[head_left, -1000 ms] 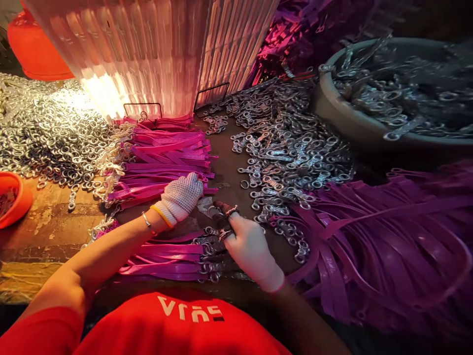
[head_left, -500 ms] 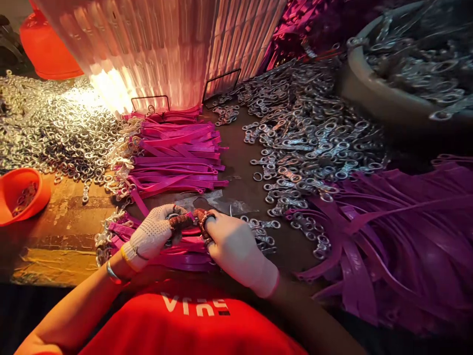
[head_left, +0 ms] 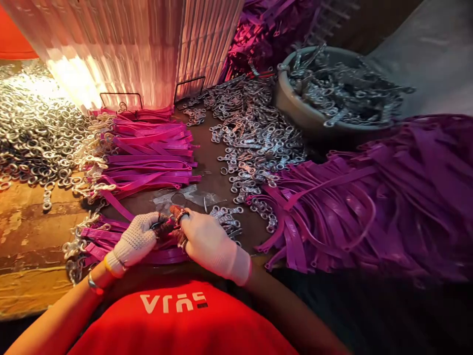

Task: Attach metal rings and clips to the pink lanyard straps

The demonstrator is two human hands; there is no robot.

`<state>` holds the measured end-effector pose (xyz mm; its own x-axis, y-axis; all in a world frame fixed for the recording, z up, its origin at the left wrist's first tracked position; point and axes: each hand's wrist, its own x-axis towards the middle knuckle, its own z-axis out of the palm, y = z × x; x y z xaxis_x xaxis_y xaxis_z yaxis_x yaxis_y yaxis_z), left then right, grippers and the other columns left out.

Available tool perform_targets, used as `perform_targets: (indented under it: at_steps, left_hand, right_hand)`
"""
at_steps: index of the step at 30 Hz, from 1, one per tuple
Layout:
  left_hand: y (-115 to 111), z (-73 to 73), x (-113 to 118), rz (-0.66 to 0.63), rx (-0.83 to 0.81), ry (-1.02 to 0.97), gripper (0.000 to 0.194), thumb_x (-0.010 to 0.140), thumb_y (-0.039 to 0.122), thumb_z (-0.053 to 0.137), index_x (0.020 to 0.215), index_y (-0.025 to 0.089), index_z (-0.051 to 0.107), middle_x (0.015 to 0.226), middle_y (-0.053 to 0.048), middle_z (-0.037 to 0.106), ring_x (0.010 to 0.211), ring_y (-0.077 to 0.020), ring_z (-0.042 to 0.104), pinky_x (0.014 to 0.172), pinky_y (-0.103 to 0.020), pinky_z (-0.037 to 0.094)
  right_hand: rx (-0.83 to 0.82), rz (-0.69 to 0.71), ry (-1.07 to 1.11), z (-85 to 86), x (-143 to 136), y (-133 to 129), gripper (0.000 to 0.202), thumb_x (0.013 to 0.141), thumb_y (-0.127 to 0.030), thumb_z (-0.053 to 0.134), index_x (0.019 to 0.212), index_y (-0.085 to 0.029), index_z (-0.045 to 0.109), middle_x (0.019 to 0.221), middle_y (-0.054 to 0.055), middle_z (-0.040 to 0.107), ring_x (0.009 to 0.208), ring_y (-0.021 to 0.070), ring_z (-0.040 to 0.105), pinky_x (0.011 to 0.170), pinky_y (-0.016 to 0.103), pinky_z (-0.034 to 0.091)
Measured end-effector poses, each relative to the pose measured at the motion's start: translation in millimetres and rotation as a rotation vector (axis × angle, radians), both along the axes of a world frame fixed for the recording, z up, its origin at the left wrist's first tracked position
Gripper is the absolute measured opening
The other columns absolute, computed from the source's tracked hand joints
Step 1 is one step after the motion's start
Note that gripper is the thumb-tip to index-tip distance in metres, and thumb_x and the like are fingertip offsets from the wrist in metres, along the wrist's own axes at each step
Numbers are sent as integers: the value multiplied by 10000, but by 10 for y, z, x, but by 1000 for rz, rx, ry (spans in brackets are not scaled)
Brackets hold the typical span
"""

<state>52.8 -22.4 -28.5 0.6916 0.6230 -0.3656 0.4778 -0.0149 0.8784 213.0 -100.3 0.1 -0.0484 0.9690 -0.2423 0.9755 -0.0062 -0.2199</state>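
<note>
My left hand [head_left: 137, 240], in a dotted white glove with dark worn fingertips, is closed in a pinch over the near bundle of straps. A sliver of purple strap [head_left: 171, 220] shows at its fingertips; the rest of it is hidden. My right hand [head_left: 210, 240], in a plain white glove, meets it there with bent, closed fingers, and what they grip cannot be made out. Under and beside both hands lie purple straps [head_left: 99, 235] with pale metal links [head_left: 76, 246] at their left ends. Several loose metal links [head_left: 226, 217] sit just beyond my right hand.
Behind, a bigger row of purple straps [head_left: 151, 148] lies before a corrugated clear panel [head_left: 129, 49]. Metal rings [head_left: 33, 128] are heaped at left, metal links [head_left: 254, 128] at right. A grey tub [head_left: 295, 101] full of links stands beyond a large purple strap pile [head_left: 369, 197].
The view has swung right, so the scene has shifted left and more of the tub and strap pile shows. Both hands stay together, fingertips closer, with less purple showing between them.
</note>
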Motion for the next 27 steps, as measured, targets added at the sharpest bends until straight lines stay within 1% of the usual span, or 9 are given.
perform_targets:
  at_steps: [4,7,10,13,16,19,20,23,27]
  left_hand:
    - [49,-51,-28,-21,-59,-43,157,848,239,528,840,158,663,701,21,594,606,-105,429,553,-192,342]
    - [39,-81,-19,-42,-84,-31,131,831,218,518,772,160,620,633,40,533,575,-97,395,518,-187,308]
    - [35,-82,0,-58,-90,-44,161,839,262,538,724,158,581,611,42,510,568,-93,389,509,-185,303]
    - [65,-74,5,-75,-139,-22,218,858,334,569,746,150,600,577,35,529,531,-91,415,485,-185,317]
    - [135,-93,-18,62,-237,15,330,886,462,564,853,143,645,493,28,533,419,-88,387,399,-189,276]
    - [212,-132,-44,247,-368,-110,426,910,536,523,932,132,659,464,31,499,363,-77,328,350,-189,223]
    - [229,-142,-47,265,-419,-168,419,909,533,529,905,133,653,478,30,492,364,-71,324,346,-185,217]
    - [244,-152,-38,265,-559,-241,376,880,514,591,880,140,630,559,22,517,375,-58,333,335,-177,213]
    - [227,-165,-33,296,-575,-208,419,846,518,641,1022,138,627,615,15,547,371,-54,342,321,-174,218]
  right_hand:
    - [-75,0,-60,1,9,45,278,869,-185,491,1124,-166,601,872,107,733,789,258,705,606,308,457]
    - [-60,112,-79,-55,18,58,219,883,-169,468,1061,-135,591,822,126,722,752,252,707,594,302,451]
    - [-77,243,-88,-98,0,52,201,900,-142,431,1021,-114,589,779,140,705,736,253,705,589,301,444]
    - [-117,261,-96,-96,-13,22,220,909,-141,418,1035,-118,597,776,135,706,733,255,702,595,307,445]
    - [-193,200,-77,-40,119,6,203,920,-261,485,998,-144,632,820,128,717,752,257,699,630,318,461]
    - [-201,140,-74,5,498,127,240,920,-372,528,988,-187,665,980,116,717,916,254,686,743,309,480]
    - [-174,71,-106,-3,663,207,241,930,-358,518,1026,-193,665,1043,116,705,978,249,671,787,303,477]
    - [-112,-275,-285,-118,1147,504,283,949,-222,449,1148,-149,637,1139,166,663,1053,266,649,847,329,475]
    - [-152,-366,-350,-361,1541,809,323,925,-102,415,1155,-116,642,1168,202,637,1024,265,672,840,336,488]
